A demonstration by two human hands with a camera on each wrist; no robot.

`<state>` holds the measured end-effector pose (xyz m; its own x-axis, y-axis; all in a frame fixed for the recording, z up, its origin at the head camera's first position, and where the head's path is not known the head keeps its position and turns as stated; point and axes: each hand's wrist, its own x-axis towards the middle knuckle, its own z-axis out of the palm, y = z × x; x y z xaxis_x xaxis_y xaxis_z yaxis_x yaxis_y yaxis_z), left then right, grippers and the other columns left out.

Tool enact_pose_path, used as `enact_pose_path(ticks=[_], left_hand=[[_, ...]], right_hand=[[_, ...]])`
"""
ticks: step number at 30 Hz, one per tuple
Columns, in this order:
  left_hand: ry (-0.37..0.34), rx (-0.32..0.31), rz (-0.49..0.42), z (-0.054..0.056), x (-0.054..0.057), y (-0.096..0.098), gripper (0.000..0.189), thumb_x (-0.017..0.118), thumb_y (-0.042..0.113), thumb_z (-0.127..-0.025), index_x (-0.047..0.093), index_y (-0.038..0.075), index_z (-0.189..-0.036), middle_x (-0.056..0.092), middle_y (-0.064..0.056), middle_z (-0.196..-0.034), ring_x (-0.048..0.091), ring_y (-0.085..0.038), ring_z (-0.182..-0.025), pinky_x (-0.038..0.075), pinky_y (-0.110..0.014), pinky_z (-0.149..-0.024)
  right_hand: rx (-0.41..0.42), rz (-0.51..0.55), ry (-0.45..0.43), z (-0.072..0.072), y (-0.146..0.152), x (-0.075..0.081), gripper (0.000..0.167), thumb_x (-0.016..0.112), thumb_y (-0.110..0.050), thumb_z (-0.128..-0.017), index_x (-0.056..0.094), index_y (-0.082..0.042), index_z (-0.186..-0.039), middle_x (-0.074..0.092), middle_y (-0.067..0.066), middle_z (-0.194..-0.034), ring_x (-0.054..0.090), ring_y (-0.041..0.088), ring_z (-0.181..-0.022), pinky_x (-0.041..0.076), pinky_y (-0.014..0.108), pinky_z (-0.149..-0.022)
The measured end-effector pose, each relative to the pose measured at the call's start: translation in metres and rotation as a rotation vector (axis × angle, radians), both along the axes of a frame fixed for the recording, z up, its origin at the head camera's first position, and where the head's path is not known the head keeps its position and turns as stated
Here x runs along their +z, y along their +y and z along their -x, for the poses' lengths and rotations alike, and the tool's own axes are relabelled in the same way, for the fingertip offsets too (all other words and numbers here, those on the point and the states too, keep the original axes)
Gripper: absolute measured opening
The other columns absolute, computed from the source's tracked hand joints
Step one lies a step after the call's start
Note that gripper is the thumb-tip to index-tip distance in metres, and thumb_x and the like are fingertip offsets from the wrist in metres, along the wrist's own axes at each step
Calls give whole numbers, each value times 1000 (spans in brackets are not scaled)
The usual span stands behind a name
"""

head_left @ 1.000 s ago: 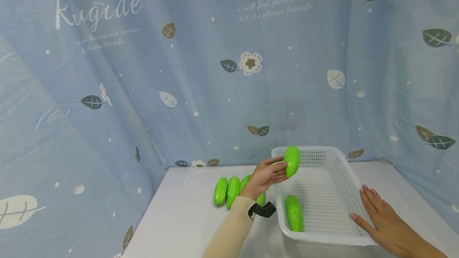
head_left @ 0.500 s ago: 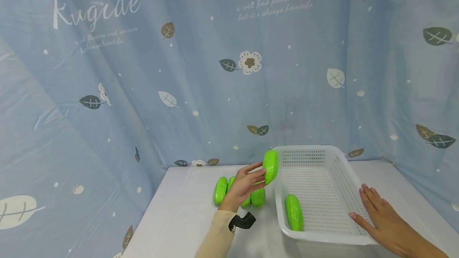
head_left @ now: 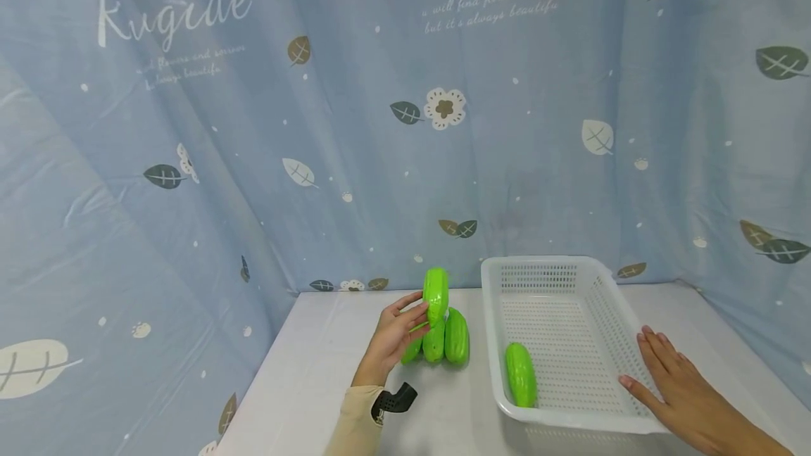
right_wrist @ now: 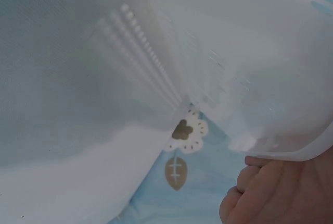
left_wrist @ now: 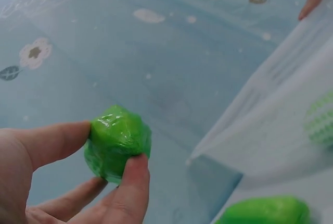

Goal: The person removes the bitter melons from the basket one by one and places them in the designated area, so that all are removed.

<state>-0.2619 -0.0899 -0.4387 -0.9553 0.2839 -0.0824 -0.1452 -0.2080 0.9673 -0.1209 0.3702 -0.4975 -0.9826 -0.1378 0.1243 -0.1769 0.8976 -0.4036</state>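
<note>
My left hand pinches a green gourd, glossy as if wrapped in clear film, between thumb and fingertips. It is held upright above a row of similar gourds on the table, partly covered by the hand. In the left wrist view, the held gourd shows end-on. One more gourd lies along the left side inside a white perforated basket. On the basket's right edge rests my right hand, fingers straight. The right wrist view shows that hand against the rim.
The white table extends left of the gourds and in front of them. A blue curtain with leaf and flower prints hangs behind the table and along its left side. A black wrist strap mount sits on the left forearm.
From the basket's left edge, my left hand has moved left with the gourd, to above the row on the table. The right hand and the basket stay in place.
</note>
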Motion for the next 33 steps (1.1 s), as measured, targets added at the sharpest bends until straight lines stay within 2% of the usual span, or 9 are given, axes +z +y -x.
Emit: enact_pose_path(ticks=[8, 15, 20, 24, 27, 33], left_hand=[[12, 97, 38, 2, -3, -35, 60, 69, 19, -101, 46, 1, -153, 73, 0, -114, 72, -12, -103, 61, -26, -88], [-6, 171, 68, 2, -7, -62, 58, 67, 18, -101, 47, 3, -153, 71, -2, -116, 71, -12, -104, 61, -29, -91], [-11, 222, 99, 2, -13, -80, 57, 66, 19, -102, 46, 2, -153, 70, -4, -120, 70, -12, -105, 60, -29, -92], [-7, 242, 120, 3, -18, -91, 57, 65, 19, -103, 46, 2, -154, 69, -5, -121, 69, -10, -105, 59, -26, -90], [-3, 251, 133, 4, -22, -98, 56, 64, 17, -104, 45, 1, -154, 68, -6, -122, 69, -9, -103, 59, -25, -89], [22, 244, 202, 2, -32, -110, 56, 60, 16, -106, 40, -5, -155, 65, -18, -132, 68, -10, -104, 58, -25, -90]], right_hand=[[-13, -35, 15, -1, -1, 1, 90, 47, -43, -109, -3, 13, -159, -12, 33, -169, -38, 29, -151, -41, 32, -107], [0, -22, 13, -1, 0, 1, 90, 48, -41, -109, -3, 13, -159, -14, 33, -168, -32, 39, -153, -41, 37, -110], [5, -21, 2, 0, 0, 1, 90, 47, -42, -109, -5, 12, -159, -16, 32, -168, -36, 36, -152, -41, 34, -107], [10, -14, -14, 0, 1, 2, 90, 46, -41, -110, -6, 12, -159, -19, 31, -168, -35, 40, -152, -42, 36, -107], [7, -16, -13, 0, 1, 2, 90, 46, -42, -110, -7, 12, -159, -20, 29, -168, -36, 39, -151, -42, 36, -107], [7, -7, -26, 1, 1, 2, 91, 46, -42, -110, -8, 13, -159, -16, 35, -167, -31, 47, -152, -42, 35, -106]])
